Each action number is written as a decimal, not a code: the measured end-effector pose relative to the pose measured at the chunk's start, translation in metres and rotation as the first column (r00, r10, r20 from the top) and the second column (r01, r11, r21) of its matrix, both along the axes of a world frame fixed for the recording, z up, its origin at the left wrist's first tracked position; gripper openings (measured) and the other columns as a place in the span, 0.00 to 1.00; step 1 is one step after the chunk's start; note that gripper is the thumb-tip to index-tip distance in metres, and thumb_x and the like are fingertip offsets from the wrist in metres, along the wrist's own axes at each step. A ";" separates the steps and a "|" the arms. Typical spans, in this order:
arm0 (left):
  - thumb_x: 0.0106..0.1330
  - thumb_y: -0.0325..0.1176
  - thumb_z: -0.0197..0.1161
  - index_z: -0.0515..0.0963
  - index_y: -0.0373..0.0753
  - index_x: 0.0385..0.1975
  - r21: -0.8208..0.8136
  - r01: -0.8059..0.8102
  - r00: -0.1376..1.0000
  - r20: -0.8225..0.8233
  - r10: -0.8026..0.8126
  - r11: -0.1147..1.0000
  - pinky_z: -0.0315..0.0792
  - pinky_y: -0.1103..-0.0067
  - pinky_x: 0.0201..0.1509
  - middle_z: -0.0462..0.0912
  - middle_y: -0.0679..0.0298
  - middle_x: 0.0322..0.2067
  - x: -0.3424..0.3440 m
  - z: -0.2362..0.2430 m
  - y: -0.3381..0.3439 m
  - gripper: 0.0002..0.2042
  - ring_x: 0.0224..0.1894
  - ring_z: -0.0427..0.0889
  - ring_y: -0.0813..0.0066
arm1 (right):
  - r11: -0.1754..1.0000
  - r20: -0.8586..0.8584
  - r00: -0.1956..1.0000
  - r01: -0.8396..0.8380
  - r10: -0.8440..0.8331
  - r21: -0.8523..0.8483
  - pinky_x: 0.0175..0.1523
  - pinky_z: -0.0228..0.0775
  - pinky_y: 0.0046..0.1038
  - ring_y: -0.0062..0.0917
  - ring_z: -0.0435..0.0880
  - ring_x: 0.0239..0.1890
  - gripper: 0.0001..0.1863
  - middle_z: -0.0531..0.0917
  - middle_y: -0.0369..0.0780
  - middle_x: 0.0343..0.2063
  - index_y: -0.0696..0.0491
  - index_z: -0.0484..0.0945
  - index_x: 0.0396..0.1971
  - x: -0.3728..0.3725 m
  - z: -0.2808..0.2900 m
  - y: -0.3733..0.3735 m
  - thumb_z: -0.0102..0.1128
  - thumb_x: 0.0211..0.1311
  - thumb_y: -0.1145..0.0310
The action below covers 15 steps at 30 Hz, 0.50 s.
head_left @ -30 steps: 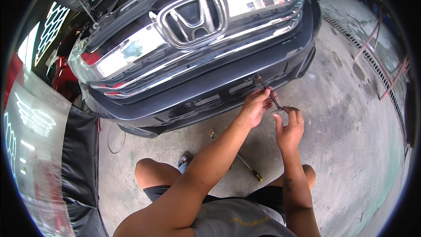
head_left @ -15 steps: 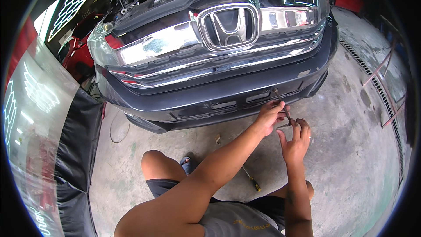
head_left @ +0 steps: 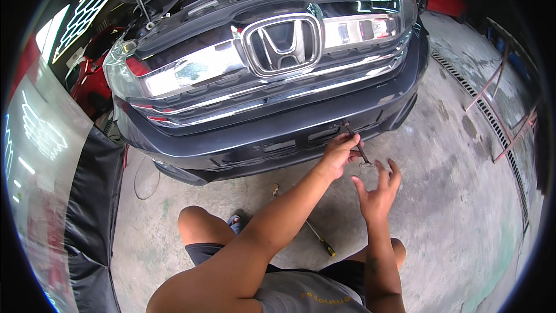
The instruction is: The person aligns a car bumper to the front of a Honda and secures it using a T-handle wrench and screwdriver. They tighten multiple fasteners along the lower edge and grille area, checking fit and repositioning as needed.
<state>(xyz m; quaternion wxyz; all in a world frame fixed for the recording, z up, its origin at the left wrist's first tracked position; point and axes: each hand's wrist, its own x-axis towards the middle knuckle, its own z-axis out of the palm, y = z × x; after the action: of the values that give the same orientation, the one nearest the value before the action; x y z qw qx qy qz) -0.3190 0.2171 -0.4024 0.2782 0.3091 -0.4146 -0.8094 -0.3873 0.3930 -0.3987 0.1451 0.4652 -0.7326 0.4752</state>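
My left hand (head_left: 339,156) is closed around a thin dark rod-shaped wrench (head_left: 363,153). The wrench's far tip meets the lower face of the car's dark bumper (head_left: 243,140), right of the middle. At its near end sits a small metallic crosspiece, too blurred to make out fully. My right hand (head_left: 376,190) is beside that near end, thumb and fingers spread apart, with nothing seen in its grip. Above the bumper stand the chrome grille (head_left: 197,72) and a large chrome-framed emblem (head_left: 284,44).
On the concrete floor below my arms lies a yellow-and-black-handled screwdriver (head_left: 327,247). A small brownish scrap (head_left: 275,189) is near the bumper. The hood is propped up by a rod (head_left: 141,0). A black sheet (head_left: 90,197) hangs at left; a drain grate (head_left: 472,90) and metal stand (head_left: 509,133) are at right.
My right hand's fingers have come away from the wrench's near end and spread. My left hand stays on the wrench. The whole view has shifted slightly, the car appearing further left and lower.
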 end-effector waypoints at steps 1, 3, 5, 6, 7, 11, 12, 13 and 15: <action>0.75 0.45 0.71 0.81 0.49 0.46 -0.003 0.015 1.000 -0.027 -0.015 1.000 0.72 0.78 0.44 0.87 0.71 0.40 -0.002 -0.002 0.001 0.10 0.37 0.84 0.78 | 0.998 -0.174 0.984 -0.022 0.033 0.066 0.61 0.74 0.46 0.46 0.83 0.56 0.41 0.80 0.51 0.56 0.58 0.69 0.70 -0.003 0.004 0.001 0.79 0.63 0.57; 0.75 0.44 0.70 0.81 0.49 0.47 0.023 -0.006 1.000 -0.024 0.007 1.000 0.73 0.76 0.45 0.87 0.70 0.41 -0.010 -0.001 0.005 0.10 0.38 0.85 0.76 | 0.994 0.227 0.967 -0.111 0.113 -0.024 0.47 0.80 0.37 0.39 0.88 0.42 0.29 0.85 0.49 0.45 0.58 0.73 0.63 -0.014 -0.007 -0.013 0.72 0.72 0.58; 0.76 0.44 0.69 0.81 0.48 0.49 0.050 -0.016 0.997 -0.073 0.019 0.999 0.74 0.76 0.45 0.87 0.69 0.42 -0.011 0.000 0.011 0.10 0.39 0.85 0.75 | 0.966 0.781 0.570 -0.121 0.255 -0.228 0.39 0.82 0.34 0.35 0.89 0.34 0.23 0.87 0.47 0.39 0.58 0.73 0.59 -0.014 -0.007 -0.026 0.67 0.77 0.58; 0.78 0.44 0.67 0.81 0.47 0.53 0.060 -0.013 0.998 -0.066 0.017 0.998 0.74 0.75 0.46 0.87 0.68 0.43 -0.010 0.002 0.012 0.12 0.40 0.86 0.73 | 0.918 0.893 0.224 -0.020 0.390 -0.396 0.29 0.80 0.29 0.30 0.87 0.24 0.18 0.86 0.45 0.33 0.58 0.72 0.55 -0.014 -0.003 -0.032 0.60 0.82 0.58; 0.78 0.44 0.67 0.81 0.46 0.54 0.041 -0.009 0.999 -0.047 0.011 0.999 0.75 0.74 0.46 0.88 0.68 0.43 -0.003 0.000 0.009 0.13 0.41 0.86 0.73 | 0.912 0.907 0.108 -0.005 0.408 -0.410 0.31 0.81 0.30 0.31 0.87 0.26 0.19 0.85 0.44 0.34 0.58 0.73 0.56 -0.013 -0.003 -0.033 0.61 0.81 0.58; 0.79 0.44 0.66 0.81 0.45 0.55 0.000 0.007 1.000 -0.029 -0.007 1.000 0.76 0.74 0.47 0.88 0.66 0.44 -0.001 -0.004 0.008 0.14 0.41 0.86 0.72 | 0.939 0.890 0.327 0.016 0.319 -0.342 0.43 0.82 0.37 0.38 0.87 0.38 0.26 0.83 0.46 0.41 0.57 0.73 0.61 -0.012 -0.008 -0.017 0.69 0.73 0.57; 0.79 0.43 0.66 0.81 0.45 0.55 -0.001 -0.001 1.000 -0.025 0.001 1.000 0.76 0.74 0.47 0.88 0.66 0.44 -0.002 -0.001 0.007 0.13 0.41 0.87 0.72 | 0.971 0.638 0.764 0.069 0.096 -0.229 0.48 0.81 0.40 0.40 0.86 0.44 0.32 0.83 0.48 0.45 0.57 0.72 0.64 -0.005 -0.003 -0.008 0.73 0.69 0.56; 0.79 0.43 0.66 0.81 0.45 0.55 -0.001 0.001 1.000 -0.031 -0.001 1.000 0.76 0.75 0.47 0.88 0.66 0.44 -0.001 -0.001 0.008 0.13 0.41 0.86 0.73 | 0.972 0.196 0.968 0.187 -0.157 -0.142 0.53 0.80 0.44 0.43 0.85 0.50 0.37 0.82 0.50 0.49 0.58 0.71 0.67 0.001 0.001 0.004 0.77 0.65 0.55; 0.79 0.41 0.65 0.81 0.45 0.54 0.001 0.002 0.999 -0.043 -0.002 1.000 0.77 0.75 0.46 0.88 0.66 0.44 -0.001 -0.001 0.009 0.12 0.40 0.86 0.74 | 0.997 -0.056 0.998 0.017 -0.021 -0.072 0.60 0.72 0.48 0.47 0.79 0.59 0.41 0.81 0.50 0.54 0.57 0.74 0.65 -0.002 0.003 0.006 0.83 0.55 0.56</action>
<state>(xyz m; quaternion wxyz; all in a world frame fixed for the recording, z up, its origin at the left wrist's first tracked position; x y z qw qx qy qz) -0.3204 0.2265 -0.4030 0.2862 0.2915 -0.4084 -0.8163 -0.3898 0.3991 -0.3961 0.1870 0.4662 -0.7149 0.4865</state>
